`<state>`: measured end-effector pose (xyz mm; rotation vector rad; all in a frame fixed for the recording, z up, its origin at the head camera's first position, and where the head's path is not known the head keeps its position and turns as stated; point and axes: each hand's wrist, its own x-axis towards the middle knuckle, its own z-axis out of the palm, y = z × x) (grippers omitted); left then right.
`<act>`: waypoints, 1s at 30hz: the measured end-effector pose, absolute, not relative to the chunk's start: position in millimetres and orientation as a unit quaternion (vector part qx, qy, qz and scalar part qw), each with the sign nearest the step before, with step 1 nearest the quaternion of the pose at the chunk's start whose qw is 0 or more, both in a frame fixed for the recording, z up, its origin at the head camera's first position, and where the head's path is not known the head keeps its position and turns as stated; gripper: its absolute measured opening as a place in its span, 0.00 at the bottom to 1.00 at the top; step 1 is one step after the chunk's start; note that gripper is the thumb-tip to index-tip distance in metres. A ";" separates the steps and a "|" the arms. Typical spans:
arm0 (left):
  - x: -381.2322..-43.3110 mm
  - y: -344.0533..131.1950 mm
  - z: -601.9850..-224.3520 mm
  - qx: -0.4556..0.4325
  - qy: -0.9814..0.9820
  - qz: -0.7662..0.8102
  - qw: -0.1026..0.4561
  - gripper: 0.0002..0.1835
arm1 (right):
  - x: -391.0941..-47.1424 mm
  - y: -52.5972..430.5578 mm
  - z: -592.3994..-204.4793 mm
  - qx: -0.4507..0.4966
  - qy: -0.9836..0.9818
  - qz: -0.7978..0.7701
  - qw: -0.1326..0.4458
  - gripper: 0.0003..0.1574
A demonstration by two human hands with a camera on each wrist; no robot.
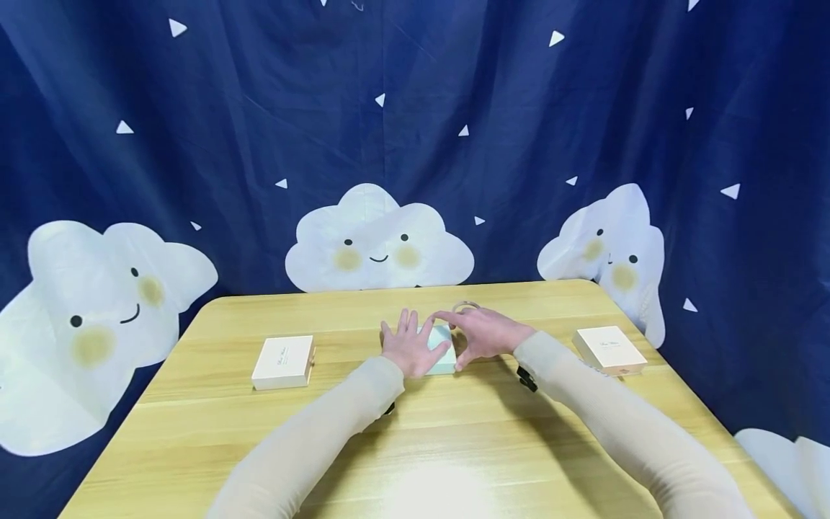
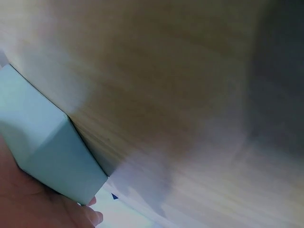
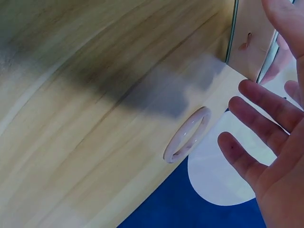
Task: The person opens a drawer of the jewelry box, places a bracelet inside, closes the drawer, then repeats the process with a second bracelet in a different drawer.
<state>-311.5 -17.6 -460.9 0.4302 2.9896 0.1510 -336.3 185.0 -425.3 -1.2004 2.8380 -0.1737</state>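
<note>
A light mint-green box (image 1: pixel 443 366) sits near the middle of the table, partly hidden by the hands. My left hand (image 1: pixel 412 352) rests on its left part with the fingers spread; the left wrist view shows the palm side against the box (image 2: pixel 66 156). At the box's right end is my right hand (image 1: pixel 488 335), thumb by the near corner and index finger reaching toward the far side. The right wrist view shows its fingers extended beside a pinkish end face (image 3: pixel 249 40) with a small slot. Behind the right hand lies a pale pink bangle (image 3: pixel 187 135).
On the wooden table (image 1: pixel 415 432), a white box with small lettering (image 1: pixel 284 362) stands at left and a similar white box (image 1: pixel 611 349) at right. A dark blue curtain (image 1: pixel 415 130) with clouds hangs behind the table's far edge.
</note>
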 end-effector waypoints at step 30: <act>-312.6 -18.0 -463.1 0.142 0.987 0.035 0.058 0.45 | -328.3 181.3 -422.5 -0.387 0.921 -0.049 0.011 0.67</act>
